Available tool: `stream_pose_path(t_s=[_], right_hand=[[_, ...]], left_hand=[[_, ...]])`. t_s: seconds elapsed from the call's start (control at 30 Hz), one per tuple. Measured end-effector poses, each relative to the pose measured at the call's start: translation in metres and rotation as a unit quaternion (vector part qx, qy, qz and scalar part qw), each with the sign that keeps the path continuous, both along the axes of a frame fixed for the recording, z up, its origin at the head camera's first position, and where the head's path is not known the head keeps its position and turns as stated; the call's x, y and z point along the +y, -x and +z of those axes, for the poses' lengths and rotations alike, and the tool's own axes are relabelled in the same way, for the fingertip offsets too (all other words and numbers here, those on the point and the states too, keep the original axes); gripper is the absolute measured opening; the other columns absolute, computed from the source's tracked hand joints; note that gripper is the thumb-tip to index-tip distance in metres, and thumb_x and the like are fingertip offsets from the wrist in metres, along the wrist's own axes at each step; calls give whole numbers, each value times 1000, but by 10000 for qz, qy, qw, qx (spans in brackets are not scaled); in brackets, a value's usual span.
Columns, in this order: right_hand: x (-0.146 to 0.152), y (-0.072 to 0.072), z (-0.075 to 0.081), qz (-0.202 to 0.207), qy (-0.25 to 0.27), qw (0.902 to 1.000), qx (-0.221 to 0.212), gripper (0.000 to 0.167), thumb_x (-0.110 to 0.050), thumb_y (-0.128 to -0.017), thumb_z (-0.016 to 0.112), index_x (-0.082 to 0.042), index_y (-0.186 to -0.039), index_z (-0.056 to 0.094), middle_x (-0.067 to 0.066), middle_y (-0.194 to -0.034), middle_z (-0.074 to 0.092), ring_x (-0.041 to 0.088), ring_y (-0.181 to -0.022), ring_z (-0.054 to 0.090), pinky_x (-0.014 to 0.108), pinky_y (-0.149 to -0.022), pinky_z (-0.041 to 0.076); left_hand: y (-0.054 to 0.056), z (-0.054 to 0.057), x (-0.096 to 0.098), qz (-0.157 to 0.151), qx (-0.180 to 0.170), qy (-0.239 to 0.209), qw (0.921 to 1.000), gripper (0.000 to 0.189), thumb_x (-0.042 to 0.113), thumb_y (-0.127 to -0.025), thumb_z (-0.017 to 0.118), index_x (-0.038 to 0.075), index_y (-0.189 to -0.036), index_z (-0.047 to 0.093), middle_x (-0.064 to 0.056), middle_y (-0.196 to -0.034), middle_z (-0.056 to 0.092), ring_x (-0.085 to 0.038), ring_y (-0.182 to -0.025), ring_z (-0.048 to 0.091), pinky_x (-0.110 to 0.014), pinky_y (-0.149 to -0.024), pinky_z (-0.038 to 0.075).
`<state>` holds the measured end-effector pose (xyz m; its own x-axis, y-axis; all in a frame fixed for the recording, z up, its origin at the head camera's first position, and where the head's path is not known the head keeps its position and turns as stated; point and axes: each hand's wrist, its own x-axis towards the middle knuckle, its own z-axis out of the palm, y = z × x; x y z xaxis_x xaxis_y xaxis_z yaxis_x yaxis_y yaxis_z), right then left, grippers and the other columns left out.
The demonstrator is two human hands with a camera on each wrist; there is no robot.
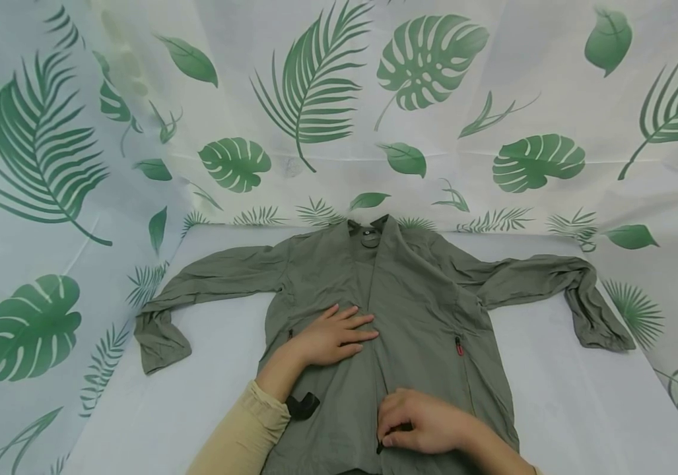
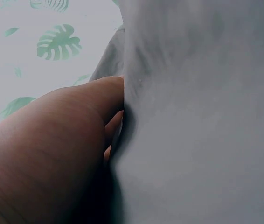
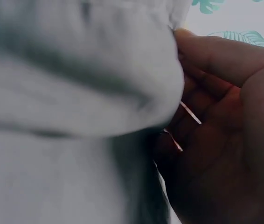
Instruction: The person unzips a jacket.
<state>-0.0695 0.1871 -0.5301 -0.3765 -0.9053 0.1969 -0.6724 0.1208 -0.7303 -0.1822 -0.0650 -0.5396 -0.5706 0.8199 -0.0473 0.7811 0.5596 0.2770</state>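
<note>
An olive-grey jacket [image 1: 418,349] lies spread front side up, its collar at the far end and both sleeves stretched outward. My left hand [image 1: 334,336] rests on its chest beside the front opening, fingers straight and spread. Lower down, my right hand [image 1: 424,422] has its fingers curled and pinches the jacket's front edge near the hem. A small dark zipper end [image 1: 380,447] shows just under those fingertips. In the right wrist view, the thumb [image 3: 216,53] presses at the edge of a raised fold. Cloth hides the left fingertips in the left wrist view.
The jacket lies on a white table [image 1: 208,396]. Its left cuff [image 1: 163,343] and right cuff [image 1: 603,323] are bent toward the near side. A red zipper pull [image 1: 459,347] marks a side pocket. White sheeting with green leaf prints [image 1: 327,79] rises behind and at the sides.
</note>
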Motion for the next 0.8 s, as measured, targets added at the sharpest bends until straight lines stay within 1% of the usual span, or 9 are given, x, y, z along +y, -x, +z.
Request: stream_pose_path(t_s=[0.07,0.1,0.17,0.23,0.3,0.4,0.6,0.7,0.8], right_hand=[[0,0,-1,-30,-26,9999,-163,11,-21,-97,64,-27,-99,73,-16,-95,68,-6,-86,57,12,-78,48],[1,1,-2,-30,-2,9999,-145,11,-20,-97,64,-26,-99,73,-15,-95,68,-5,-86,58,12,-78,49],[1,1,-4,-74,-33,9996,-267,10,-21,-97,64,-26,-99,73,-15,-95,68,-5,-87,58,13,-79,49],[1,2,-4,-130,-97,9989,-429,10,-23,-98,64,-27,-99,73,-17,-95,67,-5,-87,57,13,-80,49],[1,2,-5,-106,-88,9993,-335,10,-22,-98,64,-28,-100,72,-16,-96,67,-4,-88,58,14,-81,51],[2,2,-6,-99,-78,9994,-316,10,-22,-98,63,-28,-101,72,-16,-98,67,-4,-90,58,15,-82,51],[2,1,-4,-86,-77,9998,-136,9,-21,-98,63,-27,-100,70,-14,-98,67,-3,-91,58,15,-82,51],[1,0,-3,-81,-152,9997,163,9,-21,-99,63,-27,-99,69,-14,-97,65,-4,-90,57,15,-82,50],[1,-2,-1,-118,-264,9988,387,8,-22,-99,63,-28,-98,68,-16,-95,63,-5,-88,55,14,-81,48]], left_hand=[[0,0,0,6,10,28,10000,44,43,-107,39,39,-150,40,12,-163,26,-21,-154,20,-50,-130,13],[0,0,0,14,23,47,10000,44,43,-107,39,40,-150,40,12,-163,26,-21,-154,19,-50,-130,12],[-1,0,1,26,81,102,9999,44,43,-107,39,40,-151,39,11,-163,26,-22,-154,19,-51,-130,13],[-4,3,2,48,120,195,9997,45,43,-107,39,39,-151,39,10,-164,25,-24,-154,19,-52,-129,15],[-9,7,3,34,145,314,9994,45,44,-106,40,39,-151,39,8,-164,25,-27,-154,19,-54,-128,16],[-22,17,5,-95,66,439,9990,44,46,-106,40,39,-150,41,7,-164,26,-30,-153,19,-55,-128,19],[-56,25,1,-626,-117,342,9974,43,46,-106,40,40,-149,43,8,-162,30,-31,-152,24,-58,-125,25],[-71,28,-3,-866,-79,255,9959,43,46,-106,39,39,-148,44,9,-161,31,-31,-151,26,-58,-123,28],[-82,29,-4,-990,-69,221,9948,42,45,-106,39,38,-148,45,10,-161,33,-31,-151,27,-58,-122,30]])
